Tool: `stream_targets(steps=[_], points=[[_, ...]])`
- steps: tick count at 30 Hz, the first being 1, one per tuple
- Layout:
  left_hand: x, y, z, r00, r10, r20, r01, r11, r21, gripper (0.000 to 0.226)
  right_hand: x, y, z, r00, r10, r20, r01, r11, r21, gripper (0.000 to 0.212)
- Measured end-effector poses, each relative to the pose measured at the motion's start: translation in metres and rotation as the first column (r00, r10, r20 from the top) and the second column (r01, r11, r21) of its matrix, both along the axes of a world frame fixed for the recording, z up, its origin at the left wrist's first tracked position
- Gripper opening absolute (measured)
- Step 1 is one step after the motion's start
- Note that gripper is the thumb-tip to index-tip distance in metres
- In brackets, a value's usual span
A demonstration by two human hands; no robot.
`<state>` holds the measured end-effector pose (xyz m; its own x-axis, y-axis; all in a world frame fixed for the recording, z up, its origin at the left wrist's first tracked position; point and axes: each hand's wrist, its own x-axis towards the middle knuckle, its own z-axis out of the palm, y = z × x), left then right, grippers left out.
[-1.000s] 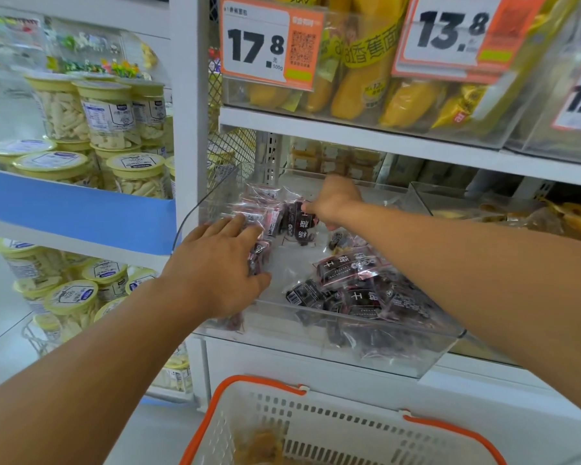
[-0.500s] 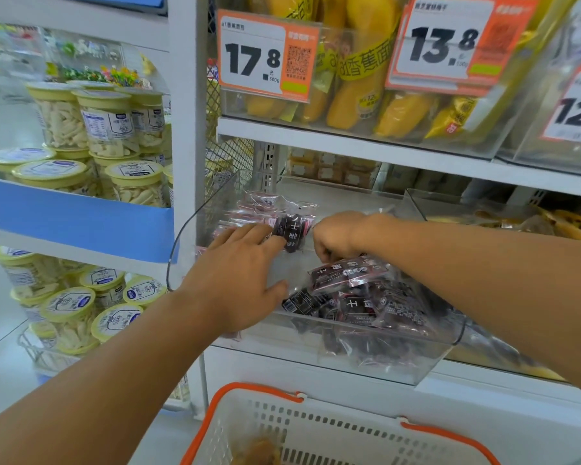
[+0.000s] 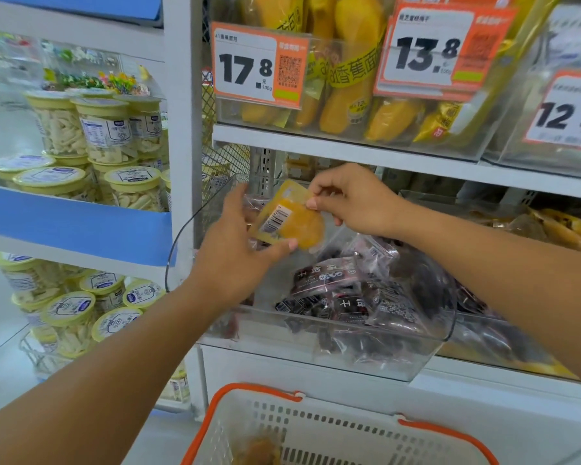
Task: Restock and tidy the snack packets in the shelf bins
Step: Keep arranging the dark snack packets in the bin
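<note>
Lidded tubs [image 3: 106,129], basket [image 3: 342,427] below

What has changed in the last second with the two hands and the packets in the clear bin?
Both hands came up out of the dark packets. The right hand now pinches a yellow packet by its top edge above the clear bin, and the left hand holds its lower edge. The dark packets at the front and the basket stayed as they were.
</note>
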<state>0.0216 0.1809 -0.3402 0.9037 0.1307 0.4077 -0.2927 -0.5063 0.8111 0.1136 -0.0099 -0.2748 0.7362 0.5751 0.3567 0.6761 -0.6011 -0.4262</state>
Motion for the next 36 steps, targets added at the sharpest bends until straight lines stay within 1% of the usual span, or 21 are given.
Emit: stream_targets(steps=[2, 4, 6, 7, 9, 11, 13, 15, 16, 17, 19, 20, 22, 24, 25, 27, 28, 30, 33, 35, 36], points=[[-0.002, -0.001, 0.006, 0.996, 0.017, 0.092, -0.014, 0.999, -0.038, 0.056, -0.014, -0.001, 0.002, 1.0, 0.017, -0.026, -0.014, 0.993, 0.116, 0.012], [-0.014, -0.003, 0.017, 0.965, 0.0, 0.263, -0.016, 0.998, 0.06, 0.025, -0.035, -0.008, 0.005, 0.992, 0.085, -0.093, -0.058, 0.963, 0.262, 0.011], [-0.032, -0.008, 0.029, 0.93, -0.088, 0.358, 0.039, 0.989, 0.141, 0.019, -0.061, -0.02, 0.01, 0.983, 0.145, -0.112, -0.097, 0.929, 0.356, 0.012], [-0.043, -0.011, 0.035, 0.934, -0.162, 0.319, 0.13, 0.984, 0.117, 0.018, -0.075, -0.029, 0.013, 0.981, 0.158, -0.112, -0.108, 0.926, 0.362, 0.011], [-0.062, -0.01, 0.047, 0.916, -0.371, 0.15, 0.385, 0.92, -0.078, 0.012, -0.101, -0.05, 0.02, 0.975, 0.177, -0.136, -0.128, 0.942, 0.312, 0.014], [-0.073, -0.006, 0.051, 0.822, -0.555, -0.128, 0.528, 0.827, -0.192, 0.008, -0.121, -0.066, 0.023, 0.945, 0.183, -0.269, -0.131, 0.971, 0.201, 0.02], [-0.077, -0.003, 0.044, 0.714, -0.561, -0.418, 0.597, 0.8, -0.054, 0.012, -0.131, -0.073, 0.013, 0.89, 0.129, -0.437, -0.149, 0.989, -0.012, 0.021], [-0.075, -0.006, 0.032, 0.711, -0.416, -0.567, 0.601, 0.777, 0.184, 0.018, -0.129, -0.075, -0.005, 0.872, 0.039, -0.488, -0.188, 0.947, -0.259, 0.018], [-0.072, -0.009, 0.027, 0.773, -0.335, -0.539, 0.548, 0.781, 0.3, 0.024, -0.124, -0.075, -0.011, 0.906, 0.006, -0.424, -0.153, 0.937, -0.315, 0.016], [-0.067, -0.011, 0.024, 0.863, -0.263, -0.431, 0.445, 0.799, 0.405, 0.027, -0.118, -0.076, -0.012, 0.95, -0.024, -0.311, -0.083, 0.941, -0.327, 0.015], [-0.056, -0.013, 0.02, 0.987, -0.135, -0.085, 0.16, 0.854, 0.496, 0.029, -0.108, -0.073, -0.005, 0.995, -0.051, -0.086, 0.014, 0.921, -0.39, 0.036], [-0.052, -0.014, 0.02, 0.995, -0.092, 0.045, 0.057, 0.862, 0.503, 0.026, -0.104, -0.07, -0.002, 0.997, -0.044, -0.064, 0.006, 0.869, -0.495, 0.057], [-0.046, -0.017, 0.017, 0.988, -0.113, 0.11, 0.036, 0.841, 0.54, 0.022, -0.096, -0.064, -0.005, 0.98, -0.084, -0.181, -0.076, 0.682, -0.728, 0.094], [-0.037, -0.018, 0.005, 0.98, -0.194, 0.032, 0.132, 0.766, 0.629, 0.03, -0.085, -0.057, -0.015, 0.957, -0.128, -0.26, -0.16, 0.515, -0.842, 0.097], [-0.033, -0.017, -0.001, 0.976, -0.217, 0.006, 0.159, 0.731, 0.664, 0.033, -0.08, -0.058, -0.016, 0.945, -0.13, -0.302, -0.195, 0.516, -0.834, 0.089], [-0.024, -0.015, -0.006, 0.973, -0.23, 0.022, 0.157, 0.725, 0.671, 0.035, -0.07, -0.065, -0.006, 0.887, -0.12, -0.447, -0.265, 0.66, -0.703, 0.06], [-0.02, -0.015, -0.007, 0.974, -0.223, 0.041, 0.146, 0.754, 0.64, 0.035, -0.066, -0.07, 0.001, 0.859, -0.104, -0.502, -0.263, 0.751, -0.606, 0.042], [-0.014, -0.016, -0.008, 0.979, -0.19, 0.067, 0.128, 0.842, 0.524, 0.036, -0.058, -0.075, 0.012, 0.879, -0.059, -0.472, -0.216, 0.835, -0.507, 0.022], [-0.009, -0.018, -0.008, 0.981, -0.193, 0.026, 0.178, 0.942, 0.284, 0.067, -0.05, -0.07, 0.016, 0.942, 0.026, -0.334, -0.132, 0.945, -0.299, 0.02], [-0.007, -0.02, -0.002, 0.968, -0.247, -0.03, 0.249, 0.955, 0.164, 0.095, -0.05, -0.057, 0.012, 0.944, 0.12, -0.306, -0.154, 0.984, -0.09, 0.025], [-0.006, -0.021, 0.0, 0.96, -0.279, -0.035, 0.281, 0.951, 0.13, 0.1, -0.053, -0.048, 0.008, 0.937, 0.169, -0.307, -0.179, 0.984, -0.005, 0.028]])
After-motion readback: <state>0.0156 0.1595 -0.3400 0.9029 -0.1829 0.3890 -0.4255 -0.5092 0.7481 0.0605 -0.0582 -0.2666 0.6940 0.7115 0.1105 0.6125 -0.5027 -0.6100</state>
